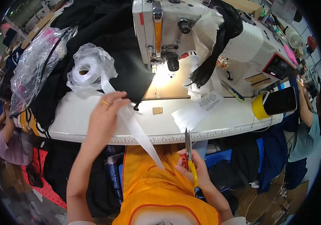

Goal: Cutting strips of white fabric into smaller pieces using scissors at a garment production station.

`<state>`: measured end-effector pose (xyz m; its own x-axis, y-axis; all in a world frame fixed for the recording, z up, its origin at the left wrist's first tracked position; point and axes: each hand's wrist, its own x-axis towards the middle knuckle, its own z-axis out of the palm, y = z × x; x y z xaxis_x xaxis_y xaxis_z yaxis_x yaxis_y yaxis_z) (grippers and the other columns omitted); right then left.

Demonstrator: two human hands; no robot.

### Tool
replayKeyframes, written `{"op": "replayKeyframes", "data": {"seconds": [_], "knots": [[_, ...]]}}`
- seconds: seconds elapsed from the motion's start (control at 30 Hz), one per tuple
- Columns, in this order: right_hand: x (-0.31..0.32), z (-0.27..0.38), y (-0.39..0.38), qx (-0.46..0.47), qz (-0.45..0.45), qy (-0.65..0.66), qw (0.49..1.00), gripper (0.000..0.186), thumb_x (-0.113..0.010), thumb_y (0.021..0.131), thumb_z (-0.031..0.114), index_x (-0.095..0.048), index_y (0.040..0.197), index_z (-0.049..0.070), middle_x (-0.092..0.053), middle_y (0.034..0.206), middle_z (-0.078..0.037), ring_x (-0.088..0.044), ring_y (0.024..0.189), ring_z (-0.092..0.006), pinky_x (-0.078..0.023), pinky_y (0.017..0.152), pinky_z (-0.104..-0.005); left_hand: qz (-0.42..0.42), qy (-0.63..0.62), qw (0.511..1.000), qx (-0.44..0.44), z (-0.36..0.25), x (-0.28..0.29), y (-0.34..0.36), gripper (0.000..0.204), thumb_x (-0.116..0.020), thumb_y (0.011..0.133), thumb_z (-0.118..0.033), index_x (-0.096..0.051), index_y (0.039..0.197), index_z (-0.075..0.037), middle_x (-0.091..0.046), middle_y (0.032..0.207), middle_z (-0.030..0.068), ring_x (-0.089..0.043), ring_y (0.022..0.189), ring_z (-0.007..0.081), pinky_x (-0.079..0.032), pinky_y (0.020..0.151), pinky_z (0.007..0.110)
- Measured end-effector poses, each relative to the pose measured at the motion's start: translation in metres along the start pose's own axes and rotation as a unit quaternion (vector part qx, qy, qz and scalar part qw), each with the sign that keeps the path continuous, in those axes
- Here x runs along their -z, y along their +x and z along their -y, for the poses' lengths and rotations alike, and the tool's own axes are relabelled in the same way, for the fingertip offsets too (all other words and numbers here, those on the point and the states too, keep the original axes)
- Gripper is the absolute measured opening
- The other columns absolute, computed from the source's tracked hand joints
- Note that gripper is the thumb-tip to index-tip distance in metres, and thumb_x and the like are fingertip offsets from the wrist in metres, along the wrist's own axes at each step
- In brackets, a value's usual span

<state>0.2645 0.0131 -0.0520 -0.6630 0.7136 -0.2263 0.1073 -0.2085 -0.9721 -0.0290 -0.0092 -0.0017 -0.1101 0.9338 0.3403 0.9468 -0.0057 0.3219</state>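
My left hand [104,120], a ring on one finger, is over the white table with its fingers closed around a white ribbon tape [134,127]. The tape runs from a roll [89,75] wrapped in clear plastic, passes my fingers and hangs over the table's front edge above my orange apron [153,191]. In my right hand [201,168], close to the apron, is a pair of scissors [188,144] with yellow and red handles. Their blades point up toward the table edge; the tape's loose end hangs to their left.
A sewing machine [145,33] with its lamp lit stands at the back. Black fabric [126,56] lies left of it. White printed labels [198,112], a yellow tape roll [258,107], a phone [280,101] and a cutter [235,93] lie to the right. People sit at both sides.
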Motion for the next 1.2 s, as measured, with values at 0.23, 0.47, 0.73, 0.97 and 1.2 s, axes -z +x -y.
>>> {"op": "replayKeyframes", "data": {"seconds": [0.23, 0.47, 0.73, 0.97, 1.2], "knots": [[-0.001, -0.004, 0.007, 0.023, -0.001, -0.03, 0.999, 0.043, -0.068, 0.079, 0.002, -0.05, 0.118, 0.004, -0.056, 0.084, -0.002, -0.054, 0.078, -0.007, -0.044, 0.069, -0.0188, 0.079, 0.084, 0.993, -0.018, 0.038, 0.007, 0.011, 0.025, -0.06, 0.069, -0.001, -0.061, 0.094, -0.007, -0.058, 0.103, 0.004, -0.052, 0.1, 0.0221, -0.046, 0.081, 0.034], [-0.008, 0.004, 0.008, 0.127, -0.016, -0.079, 0.989, 0.059, -0.071, 0.077, 0.009, -0.038, 0.125, 0.004, -0.057, 0.103, -0.009, -0.056, 0.091, -0.015, -0.046, 0.078, -0.0269, 0.021, -0.062, 0.981, -0.182, 0.003, 0.014, -0.007, 0.021, -0.064, 0.062, -0.002, -0.066, 0.081, -0.01, -0.063, 0.078, 0.0047, -0.061, 0.069, 0.0231, -0.049, 0.059, 0.033], [-0.066, -0.002, 0.028, 0.128, 0.054, 0.089, 0.986, 0.063, -0.068, 0.082, 0.018, -0.029, 0.13, 0.004, -0.052, 0.11, -0.011, -0.053, 0.097, -0.0178, -0.043, 0.084, -0.0265, -0.04, -0.109, 0.947, -0.3, -0.036, 0.0, -0.029, 0.021, -0.071, 0.063, -0.005, -0.066, 0.082, -0.011, -0.065, 0.081, 0.0006, -0.061, 0.065, 0.0171, -0.047, 0.053, 0.027], [-0.054, -0.009, 0.011, 0.012, 0.051, 0.151, 0.987, 0.044, -0.068, 0.081, 0.006, -0.045, 0.117, 0.005, -0.052, 0.105, -0.004, -0.05, 0.098, -0.0113, -0.039, 0.087, -0.0228, -0.08, -0.106, 0.944, -0.301, -0.04, 0.001, -0.046, 0.022, -0.07, 0.064, -0.008, -0.068, 0.086, -0.012, -0.064, 0.082, -0.0022, -0.059, 0.062, 0.0145, -0.046, 0.052, 0.025], [-0.025, 0.003, -0.009, -0.014, 0.124, 0.123, 0.984, 0.042, -0.07, 0.08, 0.009, -0.048, 0.115, 0.005, -0.053, 0.1, -0.004, -0.05, 0.095, -0.0108, -0.04, 0.086, -0.0224, -0.077, 0.059, 0.925, -0.366, -0.047, 0.005, -0.047, 0.028, -0.064, 0.064, -0.011, -0.068, 0.091, -0.016, -0.063, 0.089, -0.0046, -0.056, 0.072, 0.0087, -0.041, 0.061, 0.022]]}}
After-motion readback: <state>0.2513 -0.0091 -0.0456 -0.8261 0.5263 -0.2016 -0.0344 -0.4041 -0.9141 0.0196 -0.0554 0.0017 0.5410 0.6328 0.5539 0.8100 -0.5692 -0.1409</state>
